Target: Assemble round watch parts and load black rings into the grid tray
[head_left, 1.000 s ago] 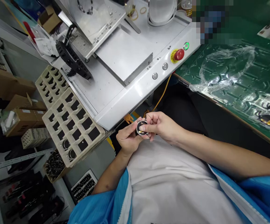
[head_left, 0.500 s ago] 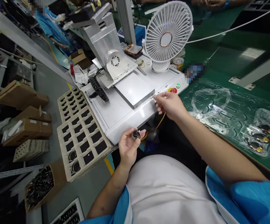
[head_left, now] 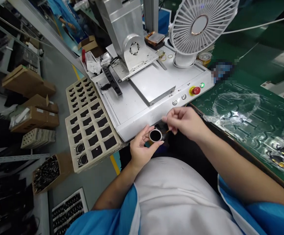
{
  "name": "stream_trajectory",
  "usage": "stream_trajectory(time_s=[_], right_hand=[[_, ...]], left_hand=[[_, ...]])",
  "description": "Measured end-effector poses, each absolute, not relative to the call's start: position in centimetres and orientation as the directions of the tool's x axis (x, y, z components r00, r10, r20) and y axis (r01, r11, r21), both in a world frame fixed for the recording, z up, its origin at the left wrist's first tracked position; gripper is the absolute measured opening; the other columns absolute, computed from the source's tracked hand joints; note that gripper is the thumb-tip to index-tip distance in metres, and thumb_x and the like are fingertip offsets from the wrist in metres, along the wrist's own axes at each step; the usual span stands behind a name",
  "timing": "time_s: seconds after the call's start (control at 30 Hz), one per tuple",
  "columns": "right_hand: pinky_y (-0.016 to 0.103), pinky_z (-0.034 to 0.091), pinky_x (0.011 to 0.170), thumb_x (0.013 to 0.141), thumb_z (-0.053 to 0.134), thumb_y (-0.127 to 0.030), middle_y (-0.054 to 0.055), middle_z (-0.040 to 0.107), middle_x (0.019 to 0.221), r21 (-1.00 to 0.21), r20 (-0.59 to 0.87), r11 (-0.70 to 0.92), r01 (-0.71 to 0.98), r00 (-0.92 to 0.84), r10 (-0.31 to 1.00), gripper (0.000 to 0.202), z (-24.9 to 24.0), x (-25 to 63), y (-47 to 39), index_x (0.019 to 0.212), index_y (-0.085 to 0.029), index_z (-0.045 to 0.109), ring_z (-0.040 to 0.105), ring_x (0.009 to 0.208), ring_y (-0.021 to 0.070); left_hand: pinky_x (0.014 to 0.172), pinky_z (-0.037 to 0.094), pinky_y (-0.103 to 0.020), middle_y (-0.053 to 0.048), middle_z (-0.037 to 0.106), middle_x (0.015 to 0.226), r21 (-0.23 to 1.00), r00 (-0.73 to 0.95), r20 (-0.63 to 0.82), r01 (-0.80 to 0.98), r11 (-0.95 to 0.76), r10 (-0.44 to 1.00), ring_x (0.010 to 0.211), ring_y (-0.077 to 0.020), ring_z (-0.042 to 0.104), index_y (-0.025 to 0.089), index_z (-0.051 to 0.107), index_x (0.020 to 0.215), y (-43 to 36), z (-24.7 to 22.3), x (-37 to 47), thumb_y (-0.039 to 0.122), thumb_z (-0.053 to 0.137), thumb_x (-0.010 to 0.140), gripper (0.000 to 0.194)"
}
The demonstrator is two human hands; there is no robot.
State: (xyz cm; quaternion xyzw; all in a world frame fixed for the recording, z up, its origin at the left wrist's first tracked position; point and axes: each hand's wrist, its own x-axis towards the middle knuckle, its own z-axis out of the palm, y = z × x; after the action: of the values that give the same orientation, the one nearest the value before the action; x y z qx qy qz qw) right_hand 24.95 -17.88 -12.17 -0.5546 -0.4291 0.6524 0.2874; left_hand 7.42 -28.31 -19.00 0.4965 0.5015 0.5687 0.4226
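Observation:
My left hand (head_left: 143,147) is closed around a round watch case (head_left: 156,135) with a black face and a silver rim. The face is turned up toward me, and thumb and fingers grip it by the edge. To its right is my right hand (head_left: 184,122), its fingers curled into a pinch; whether anything small sits between the fingertips is hidden. Both hands are in front of a white bench machine (head_left: 144,119) that has round push buttons (head_left: 179,99) and a red stop button (head_left: 196,90) along its front.
A cream tray (head_left: 70,153) with dark pockets and two watch cases (head_left: 83,160) lies left. A white fan (head_left: 203,27) stands on the machine. Right, a green mat (head_left: 261,127) carries plastic wrap and bagged round parts (head_left: 279,160). Another person in blue (head_left: 70,19) is far left.
My right hand has come down from the machine's front buttons toward the watch case. My left hand has turned the case so its black face shows more fully. The view has shifted.

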Motion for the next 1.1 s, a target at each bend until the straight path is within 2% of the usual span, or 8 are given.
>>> stream_trajectory(time_s=[0.13, 0.6, 0.77, 0.87, 0.93, 1.0, 1.03, 1.1], right_hand=[[0.02, 0.042, 0.038, 0.068, 0.092, -0.055, 0.003, 0.068, 0.056, -0.816, -0.573, -0.554, 0.165, -0.348, 0.742, 0.048, -12.2, 24.4, -21.6, 0.071, -0.017, 0.062, 0.056, 0.041, 0.0114], [0.019, 0.042, 0.039, 0.073, 0.088, -0.052, 0.003, 0.069, 0.059, -0.811, -0.585, -0.535, 0.237, -0.306, 0.751, 0.043, -13.1, 24.1, -22.4, 0.071, -0.018, 0.062, 0.056, 0.042, 0.0105], [0.019, 0.041, 0.039, 0.062, 0.094, -0.052, -0.002, 0.063, 0.058, -0.79, -0.61, -0.601, 0.119, -0.249, 0.753, 0.049, -13.7, 23.7, -22.9, 0.075, -0.02, 0.06, 0.055, 0.047, 0.0105], [0.021, 0.043, 0.042, 0.06, 0.092, -0.06, -0.002, 0.062, 0.06, -0.76, -0.638, -0.645, 0.083, -0.29, 0.714, 0.054, -14.3, 25.2, -23.4, 0.076, -0.019, 0.06, 0.054, 0.049, 0.0107], [0.023, 0.042, 0.044, 0.061, 0.089, -0.063, -0.002, 0.062, 0.062, -0.786, -0.618, -0.602, 0.14, -0.174, 0.767, 0.054, -14.5, 28.1, -23.8, 0.074, -0.02, 0.059, 0.051, 0.049, 0.0107], [0.026, 0.043, 0.049, 0.067, 0.083, -0.064, 0.001, 0.064, 0.067, -0.794, -0.522, -0.523, 0.311, 0.093, 0.848, 0.049, -14.1, 32.5, -24.5, 0.076, -0.022, 0.06, 0.052, 0.054, 0.0139], [0.029, 0.044, 0.053, 0.072, 0.079, -0.064, 0.003, 0.065, 0.07, -0.753, -0.431, -0.495, 0.434, 0.244, 0.869, 0.045, -13.6, 35.1, -25.2, 0.077, -0.023, 0.061, 0.055, 0.059, 0.017], [0.038, 0.044, 0.063, 0.078, 0.068, -0.057, 0.01, 0.068, 0.077, -0.517, -0.226, -0.534, 0.669, 0.495, 0.839, 0.031, -12.1, 40.7, -27.1, 0.076, -0.026, 0.061, 0.061, 0.071, 0.0256]], left_hand=[[0.092, 0.069, -0.036, -0.019, 0.075, 0.13, 0.988, -0.131, 0.135, 0.088, -0.124, 0.982, 0.113, -0.0287, 0.077, 0.018, 0.062, 0.144, -28.3, -18.9, 7.5, 0.029, 0.092, 0.079, 0.073], [0.09, 0.07, -0.035, -0.016, 0.077, 0.127, 0.979, -0.146, 0.15, 0.161, -0.127, 0.978, 0.111, -0.028, 0.078, 0.017, 0.068, 0.137, -28.6, -18.7, 7.5, 0.026, 0.091, 0.079, 0.063], [0.09, 0.07, -0.036, -0.014, 0.077, 0.127, 0.984, -0.135, 0.154, 0.109, -0.139, 0.979, 0.107, -0.0271, 0.079, 0.019, 0.068, 0.137, -28.8, -19.1, 7.8, 0.022, 0.092, 0.078, 0.064], [0.097, 0.068, -0.038, -0.013, 0.076, 0.131, 0.986, -0.019, 0.155, 0.073, -0.153, 0.988, 0.112, -0.0263, 0.077, 0.023, 0.062, 0.146, -29.0, -19.8, 8.1, 0.019, 0.091, 0.078, 0.074], [0.107, 0.063, -0.043, -0.014, 0.072, 0.138, 0.984, 0.086, 0.151, 0.086, -0.159, 0.985, 0.122, -0.0283, 0.073, 0.024, 0.06, 0.148, -29.0, -20.3, 8.0, 0.021, 0.091, 0.077, 0.077], [0.111, 0.06, -0.047, -0.014, 0.069, 0.141, 0.983, 0.147, 0.14, 0.1, -0.155, 0.979, 0.127, -0.03, 0.069, 0.024, 0.064, 0.144, -28.9, -20.9, 7.8, 0.023, 0.09, 0.079, 0.069], [0.11, 0.06, -0.048, -0.014, 0.069, 0.14, 0.984, 0.159, 0.129, 0.1, -0.146, 0.979, 0.127, -0.0299, 0.069, 0.023, 0.067, 0.14, -28.7, -21.2, 7.7, 0.023, 0.088, 0.081, 0.062], [0.105, 0.063, -0.045, -0.013, 0.072, 0.133, 0.988, 0.175, 0.106, 0.092, -0.124, 0.979, 0.123, -0.0281, 0.071, 0.022, 0.072, 0.131, -28.5, -21.4, 7.6, 0.022, 0.084, 0.085, 0.048]])
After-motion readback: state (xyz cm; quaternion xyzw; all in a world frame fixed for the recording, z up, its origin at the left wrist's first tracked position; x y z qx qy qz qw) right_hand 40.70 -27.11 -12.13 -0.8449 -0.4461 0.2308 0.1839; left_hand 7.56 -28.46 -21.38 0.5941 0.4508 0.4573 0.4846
